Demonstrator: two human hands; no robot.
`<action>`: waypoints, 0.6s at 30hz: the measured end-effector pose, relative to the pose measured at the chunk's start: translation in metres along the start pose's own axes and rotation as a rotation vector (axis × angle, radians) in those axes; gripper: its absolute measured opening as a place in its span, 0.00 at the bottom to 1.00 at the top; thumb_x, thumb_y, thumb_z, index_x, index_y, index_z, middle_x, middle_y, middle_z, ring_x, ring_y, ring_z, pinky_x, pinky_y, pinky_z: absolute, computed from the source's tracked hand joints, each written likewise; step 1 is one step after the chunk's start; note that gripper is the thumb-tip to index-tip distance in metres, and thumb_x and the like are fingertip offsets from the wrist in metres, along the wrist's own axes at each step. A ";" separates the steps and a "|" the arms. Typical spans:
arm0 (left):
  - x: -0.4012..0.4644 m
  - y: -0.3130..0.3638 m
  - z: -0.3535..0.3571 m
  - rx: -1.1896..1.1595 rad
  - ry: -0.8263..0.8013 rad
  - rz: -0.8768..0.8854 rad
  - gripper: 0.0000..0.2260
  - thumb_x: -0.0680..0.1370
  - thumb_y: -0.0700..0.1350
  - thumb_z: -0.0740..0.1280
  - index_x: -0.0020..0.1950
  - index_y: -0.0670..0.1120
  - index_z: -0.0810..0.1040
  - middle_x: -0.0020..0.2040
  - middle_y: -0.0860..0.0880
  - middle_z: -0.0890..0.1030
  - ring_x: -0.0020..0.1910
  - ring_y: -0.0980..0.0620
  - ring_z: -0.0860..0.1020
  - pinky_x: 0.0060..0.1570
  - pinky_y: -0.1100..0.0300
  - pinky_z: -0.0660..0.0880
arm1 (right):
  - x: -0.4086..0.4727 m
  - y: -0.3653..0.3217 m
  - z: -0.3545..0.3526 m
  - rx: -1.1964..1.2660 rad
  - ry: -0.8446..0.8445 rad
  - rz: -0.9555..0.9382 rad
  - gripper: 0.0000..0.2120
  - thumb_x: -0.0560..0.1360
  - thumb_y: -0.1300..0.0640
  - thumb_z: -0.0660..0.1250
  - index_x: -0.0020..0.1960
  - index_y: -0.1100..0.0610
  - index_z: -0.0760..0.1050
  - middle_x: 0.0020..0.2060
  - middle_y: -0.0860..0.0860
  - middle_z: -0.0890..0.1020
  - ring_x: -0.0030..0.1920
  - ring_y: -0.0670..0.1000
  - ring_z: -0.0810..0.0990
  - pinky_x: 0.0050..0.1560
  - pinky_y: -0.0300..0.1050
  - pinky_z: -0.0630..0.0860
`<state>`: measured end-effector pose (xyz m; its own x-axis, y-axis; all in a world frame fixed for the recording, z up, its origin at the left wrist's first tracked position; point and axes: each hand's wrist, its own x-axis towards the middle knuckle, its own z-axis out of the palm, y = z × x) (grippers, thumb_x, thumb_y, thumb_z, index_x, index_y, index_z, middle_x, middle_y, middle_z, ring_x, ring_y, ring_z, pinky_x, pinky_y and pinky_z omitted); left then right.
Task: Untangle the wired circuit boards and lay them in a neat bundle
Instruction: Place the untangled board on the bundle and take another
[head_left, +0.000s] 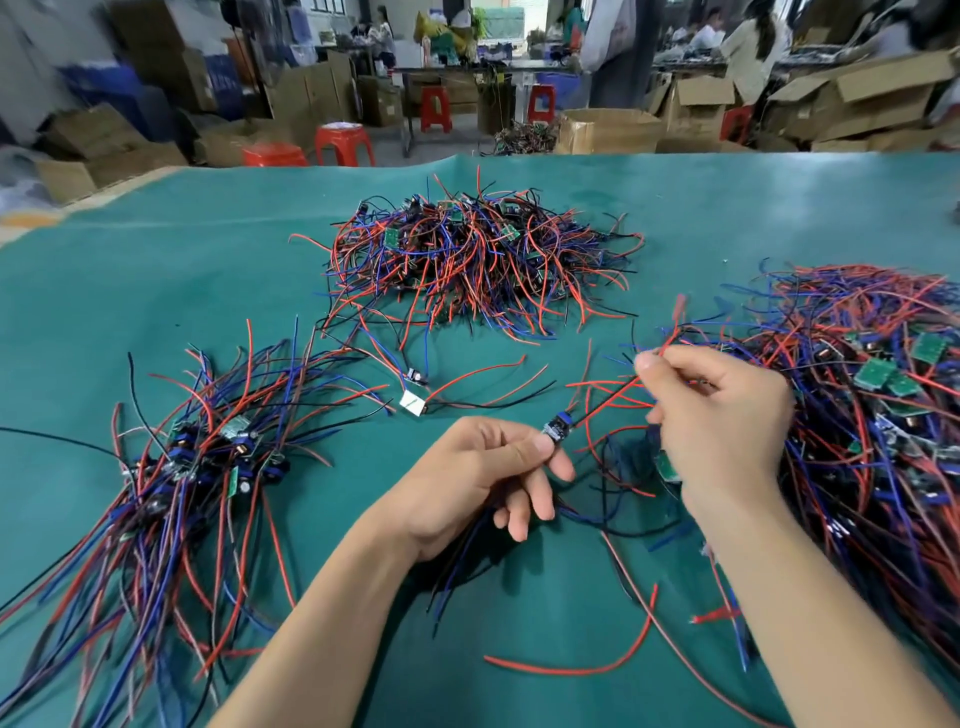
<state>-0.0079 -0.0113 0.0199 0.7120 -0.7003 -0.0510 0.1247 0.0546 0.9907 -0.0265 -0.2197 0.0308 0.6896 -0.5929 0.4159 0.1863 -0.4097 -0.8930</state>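
Pinching a small circuit board (556, 430) between thumb and forefinger, my left hand (478, 480) held it above the green mat (208, 270) near centre, while my right hand (722, 415) pinched its red wire (610, 397). A sorted bundle (192, 467) lay left; tangled piles sat far centre (478, 254) and right (872, 405).

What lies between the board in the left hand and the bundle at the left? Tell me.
Nothing visible. The left hand pinches the small board; only bare green mat separates it from the neat bundle. The right hand pinches its red wire, leading toward the right-hand pile.
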 end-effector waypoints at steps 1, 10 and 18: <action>0.000 0.000 0.000 0.007 -0.013 -0.003 0.12 0.83 0.46 0.62 0.44 0.45 0.82 0.31 0.47 0.81 0.22 0.56 0.75 0.23 0.67 0.65 | 0.005 0.003 -0.004 -0.024 0.061 -0.006 0.02 0.69 0.42 0.72 0.38 0.35 0.82 0.28 0.41 0.82 0.25 0.47 0.81 0.39 0.56 0.81; 0.003 0.000 0.000 -0.098 0.149 0.030 0.11 0.84 0.44 0.58 0.49 0.41 0.78 0.34 0.46 0.80 0.27 0.54 0.76 0.30 0.65 0.69 | 0.021 0.006 -0.024 0.164 0.471 0.104 0.09 0.71 0.43 0.68 0.38 0.46 0.79 0.38 0.54 0.85 0.38 0.61 0.82 0.45 0.62 0.79; 0.001 0.001 0.003 -0.117 0.103 0.066 0.12 0.84 0.43 0.58 0.49 0.38 0.77 0.41 0.42 0.83 0.34 0.50 0.79 0.36 0.63 0.73 | -0.048 -0.019 0.034 0.161 -0.473 0.066 0.11 0.72 0.46 0.73 0.49 0.53 0.82 0.28 0.51 0.82 0.26 0.50 0.77 0.33 0.52 0.78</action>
<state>-0.0089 -0.0143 0.0212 0.7876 -0.6162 -0.0052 0.1511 0.1850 0.9711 -0.0394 -0.1596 0.0219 0.9383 -0.2193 0.2674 0.2117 -0.2472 -0.9456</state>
